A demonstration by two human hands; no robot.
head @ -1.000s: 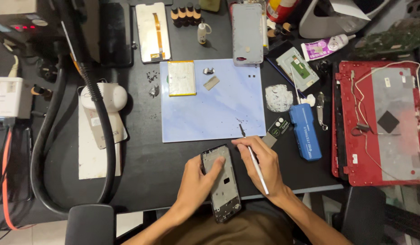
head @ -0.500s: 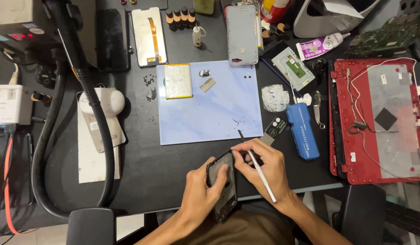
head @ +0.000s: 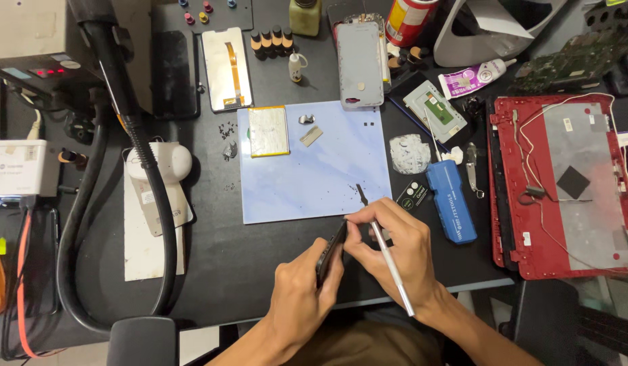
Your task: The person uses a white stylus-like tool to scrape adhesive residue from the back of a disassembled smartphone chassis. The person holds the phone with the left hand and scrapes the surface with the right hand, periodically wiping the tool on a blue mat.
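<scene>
While the left hand [head: 297,298] clasped the dark phone frame [head: 331,252] on edge at lower centre, the right hand [head: 399,247] pinched its top edge, gripping a slim silver tool [head: 392,268]. Thin, stiff and likely fragile, the frame seemed best held by its rims. A blue oblong case [head: 451,201] lay to the right, a white-and-purple tube [head: 475,74] at upper right.
</scene>
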